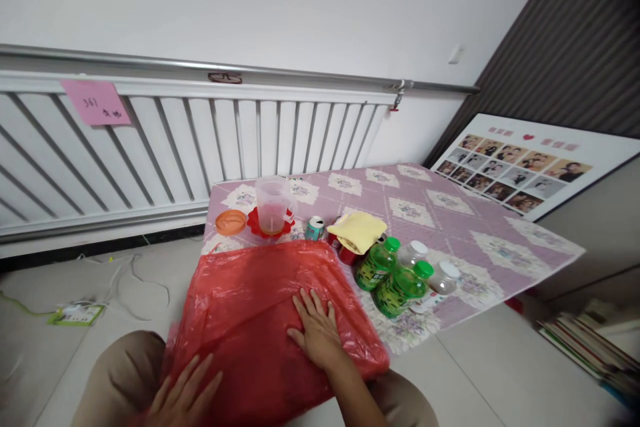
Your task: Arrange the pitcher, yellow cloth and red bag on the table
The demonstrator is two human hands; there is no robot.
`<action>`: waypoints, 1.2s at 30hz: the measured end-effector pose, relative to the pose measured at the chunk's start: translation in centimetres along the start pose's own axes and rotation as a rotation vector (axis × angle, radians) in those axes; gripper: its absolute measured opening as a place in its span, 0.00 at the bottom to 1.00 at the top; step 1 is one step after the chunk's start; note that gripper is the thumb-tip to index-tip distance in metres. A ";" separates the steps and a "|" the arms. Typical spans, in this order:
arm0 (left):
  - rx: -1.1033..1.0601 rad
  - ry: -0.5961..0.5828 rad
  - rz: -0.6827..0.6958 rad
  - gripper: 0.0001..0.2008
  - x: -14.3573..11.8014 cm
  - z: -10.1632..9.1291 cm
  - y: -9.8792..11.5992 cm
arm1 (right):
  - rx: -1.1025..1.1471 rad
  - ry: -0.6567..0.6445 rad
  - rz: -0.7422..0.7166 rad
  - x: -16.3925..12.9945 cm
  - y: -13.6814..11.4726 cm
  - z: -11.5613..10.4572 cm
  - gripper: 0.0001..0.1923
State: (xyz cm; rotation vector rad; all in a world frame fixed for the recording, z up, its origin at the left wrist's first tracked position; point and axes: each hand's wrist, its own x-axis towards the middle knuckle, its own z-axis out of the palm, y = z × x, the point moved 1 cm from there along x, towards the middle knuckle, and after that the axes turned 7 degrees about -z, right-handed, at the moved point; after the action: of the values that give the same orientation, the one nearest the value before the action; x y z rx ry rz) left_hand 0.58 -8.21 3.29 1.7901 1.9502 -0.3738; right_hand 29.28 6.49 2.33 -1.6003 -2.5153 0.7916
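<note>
A red plastic bag [250, 307] lies spread over the near end of the table and hangs toward my lap. My left hand [185, 393] rests flat on its lower left part, fingers spread. Farther up on the right, my right hand [316, 330] presses on the bag with its fingers apart. Just beyond the bag stand a clear plastic jug [274, 203] on a red scalloped dish [255, 223], an orange lid [231, 221] and a teal can [315, 229]. A folded yellow cloth [359, 231] lies on top of red cans, partly hidden.
Green-capped bottles [400, 288] and white-capped clear bottles [445, 278] stand right of the bag on the flowered tablecloth [350, 183]. A white radiator [200, 140] runs along the wall. A photo board [530, 163] leans at right; cables [117, 287] lie on the floor at left.
</note>
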 end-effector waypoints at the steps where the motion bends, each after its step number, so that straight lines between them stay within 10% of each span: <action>1: -0.036 0.065 0.084 0.37 0.8 -1.2 0.4 | 0.030 0.000 -0.004 -0.1 0.0 -0.1 0.40; 4: -0.059 0.197 0.178 0.46 3.9 -4.4 1.8 | 0.344 0.179 0.001 0.1 0.4 -1.0 0.38; 9: 0.005 0.093 0.113 0.49 7.6 -5.3 2.5 | 1.218 0.973 0.262 3.0 2.3 -4.6 0.31; 13: 0.012 0.048 0.091 0.49 7.6 -4.6 2.1 | 1.407 1.170 0.423 7.2 3.1 -8.2 0.22; 25: -0.020 0.034 0.092 0.51 7.5 -4.9 2.0 | 1.753 1.398 0.703 11.6 2.6 -14.2 0.20; 36: -0.023 0.055 0.105 0.50 7.4 -4.9 1.8 | 1.860 1.309 0.345 11.4 0.9 -19.1 0.17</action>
State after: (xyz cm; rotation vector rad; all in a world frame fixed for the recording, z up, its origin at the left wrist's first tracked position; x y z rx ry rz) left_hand 1.28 0.79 3.94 1.8975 1.8798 -0.2687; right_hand 30.75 24.00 15.95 -0.9400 -0.1246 0.9517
